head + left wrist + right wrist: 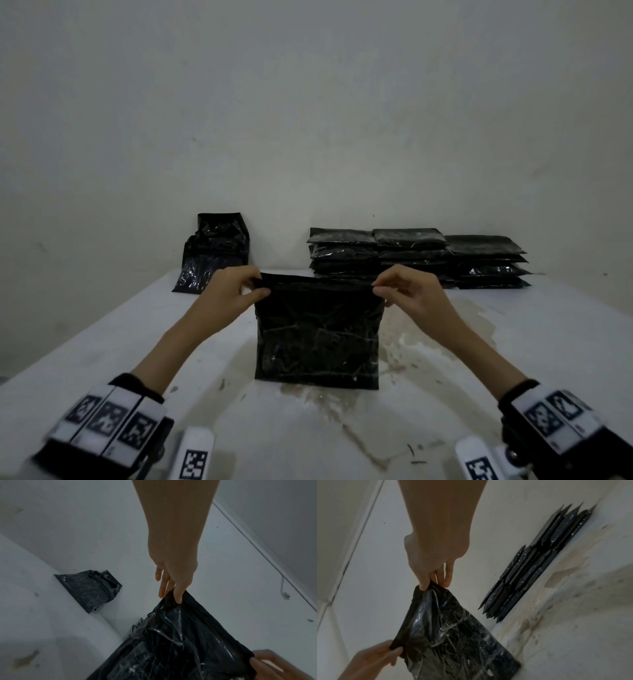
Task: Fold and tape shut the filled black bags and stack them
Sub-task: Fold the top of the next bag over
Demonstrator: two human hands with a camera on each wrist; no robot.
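On the white desk a filled black bag stands upright in the middle, its bottom edge on the desk surface and its top edge pulled straight between the two hands. The left hand pinches the top left corner of this bag between thumb and fingers, and the right hand pinches the top right corner in the same way; the wrist views show the same pinching at each corner, with the other fingers lying loosely beside it. The top of the bag looks like it is turned over once, so I judge that the folding of this bag is in progress and not finished. I cannot see any roll of tape in these pictures, and it is not clear if some tape is already on this bag, although shiny clear strips are visible on its side. Far on the right, against the wall, the stacks of flat closed bags lie several layers high, so a good part of the work seems done. Far on the left, a few black bags with loose open tops lean against the wall; these probably wait for folding, taping and stacking after the present one.
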